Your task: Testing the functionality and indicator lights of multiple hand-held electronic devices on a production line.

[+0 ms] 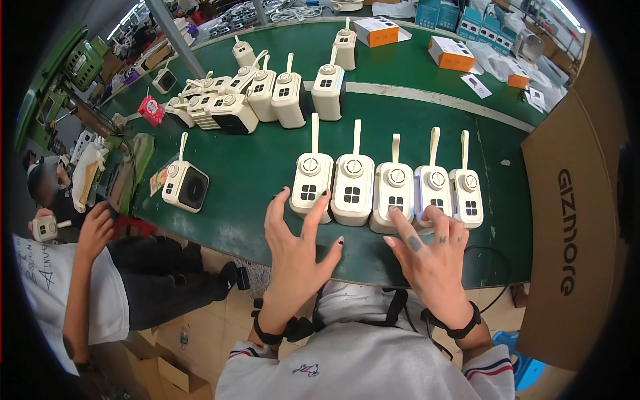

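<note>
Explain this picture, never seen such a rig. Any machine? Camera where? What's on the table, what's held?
No robot: these are a person's bare left hand and right hand. The picture comes from a fisheye camera on the head, looking down; picture left is the person's left.

On the green table stand five cream units in a row, other units behind, and orange boxes farther back. A carton stands at right.

Neither hand appears to lift anything: the left is spread at the row's leftmost unit, the right's index fingertip is at the buttons of the middle unit.
</note>
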Tool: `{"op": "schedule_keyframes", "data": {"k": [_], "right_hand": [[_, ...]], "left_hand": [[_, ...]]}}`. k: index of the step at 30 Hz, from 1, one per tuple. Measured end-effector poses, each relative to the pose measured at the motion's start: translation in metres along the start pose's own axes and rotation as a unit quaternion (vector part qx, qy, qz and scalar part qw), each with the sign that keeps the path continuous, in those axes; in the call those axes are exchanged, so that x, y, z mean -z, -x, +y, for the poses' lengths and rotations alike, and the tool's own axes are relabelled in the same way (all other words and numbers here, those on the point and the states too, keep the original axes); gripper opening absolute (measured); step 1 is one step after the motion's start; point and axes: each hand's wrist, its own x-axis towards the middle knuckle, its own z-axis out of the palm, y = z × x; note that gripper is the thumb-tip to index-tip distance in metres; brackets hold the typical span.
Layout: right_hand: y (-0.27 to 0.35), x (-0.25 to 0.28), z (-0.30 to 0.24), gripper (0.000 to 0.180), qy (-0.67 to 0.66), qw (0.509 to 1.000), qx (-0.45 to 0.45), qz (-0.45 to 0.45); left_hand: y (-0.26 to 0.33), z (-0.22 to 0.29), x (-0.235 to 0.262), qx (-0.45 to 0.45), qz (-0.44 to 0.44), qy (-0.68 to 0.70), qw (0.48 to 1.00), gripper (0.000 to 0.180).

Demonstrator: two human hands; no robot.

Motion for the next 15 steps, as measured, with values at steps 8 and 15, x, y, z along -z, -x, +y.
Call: {"op": "schedule_keyframes", "data": {"k": [8, 15], "right_hand": [[-0.001, -0.006, 0.000, 0.051, -0.018, 1.000, 0.008, 0.017], [0.001, -0.007, 0.001, 0.050, -0.022, 0.999, 0.003, 0.027]], "left_hand": [[-0.019, -0.011, 0.007, -0.011, -0.015, -0.030, 0.999, 0.076], [-0.027, -0.017, 0.009, -0.015, -0.028, 0.019, 0.999, 0.079]]}}
